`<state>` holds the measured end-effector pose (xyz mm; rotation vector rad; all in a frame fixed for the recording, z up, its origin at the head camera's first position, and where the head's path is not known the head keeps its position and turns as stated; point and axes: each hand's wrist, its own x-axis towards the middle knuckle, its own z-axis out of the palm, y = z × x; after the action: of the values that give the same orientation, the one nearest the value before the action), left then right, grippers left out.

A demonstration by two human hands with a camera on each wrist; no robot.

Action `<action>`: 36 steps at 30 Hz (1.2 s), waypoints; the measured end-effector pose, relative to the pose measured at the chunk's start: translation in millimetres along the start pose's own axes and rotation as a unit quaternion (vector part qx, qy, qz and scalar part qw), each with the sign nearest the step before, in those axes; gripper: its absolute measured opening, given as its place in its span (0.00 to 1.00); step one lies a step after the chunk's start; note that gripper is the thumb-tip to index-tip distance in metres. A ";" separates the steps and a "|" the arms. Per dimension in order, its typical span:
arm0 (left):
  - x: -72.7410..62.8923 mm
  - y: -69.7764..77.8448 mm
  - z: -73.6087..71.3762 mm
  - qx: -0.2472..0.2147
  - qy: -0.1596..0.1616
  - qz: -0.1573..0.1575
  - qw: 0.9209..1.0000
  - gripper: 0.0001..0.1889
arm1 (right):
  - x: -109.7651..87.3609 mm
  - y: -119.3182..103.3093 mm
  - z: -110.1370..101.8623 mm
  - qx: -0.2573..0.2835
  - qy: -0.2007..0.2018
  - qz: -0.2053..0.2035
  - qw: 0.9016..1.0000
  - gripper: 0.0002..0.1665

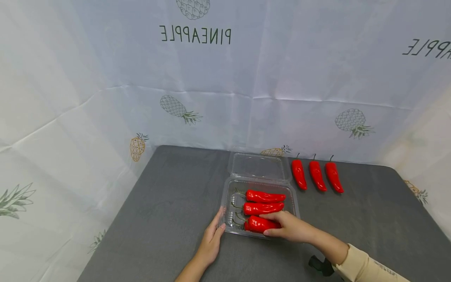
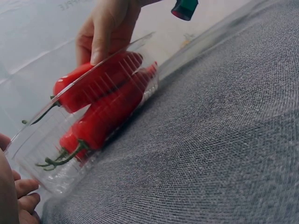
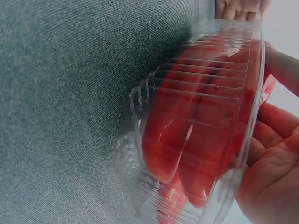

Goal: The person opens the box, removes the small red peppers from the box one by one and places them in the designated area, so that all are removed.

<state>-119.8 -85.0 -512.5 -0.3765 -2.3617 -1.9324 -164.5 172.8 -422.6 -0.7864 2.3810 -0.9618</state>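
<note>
A clear plastic container (image 1: 230, 184) stands on the table with its lid folded back. Several red chili peppers with green stems lie inside, among them an upper one (image 1: 265, 196) and a middle one (image 1: 262, 208). My right hand (image 1: 290, 228) reaches over the box's right side and pinches the nearest red chili pepper (image 1: 258, 224) between thumb and fingers. In the left wrist view that pepper (image 2: 77, 93) lies above others, seen through the wall. My left hand (image 1: 210, 241) holds the container's front left corner, thumb at the front and fingers along the left wall.
Three more red chili peppers stand in a row right of the lid (image 1: 258, 166): a left one (image 1: 299, 174), a middle one (image 1: 317, 176) and a right one (image 1: 334, 177). A dark object (image 1: 320, 266) shows by the right wrist. A pineapple-print curtain (image 1: 253, 78) hangs behind the grey table (image 1: 169, 203).
</note>
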 end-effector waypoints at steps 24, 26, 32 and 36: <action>-0.1 0.0 0.2 0.004 0.004 0.005 1.000 0.26 | -9.1 -5.6 -16.1 0.064 0.033 0.019 0.997 0.35; -0.3 0.2 0.5 0.005 0.003 0.004 1.000 0.26 | -9.8 -1.8 -18.9 0.082 0.037 0.025 0.996 0.36; 0.0 -0.5 0.9 0.004 0.005 0.004 1.000 0.26 | -10.9 14.5 -33.5 0.135 0.056 0.015 0.989 0.33; -0.5 -1.4 0.0 0.004 0.011 0.011 1.000 0.26 | -12.2 23.2 -42.3 0.138 0.080 0.010 0.987 0.31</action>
<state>-119.6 -85.4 -514.0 -0.3779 -2.3410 -1.9074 -188.3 214.6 -409.5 -0.5977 2.3110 -1.3550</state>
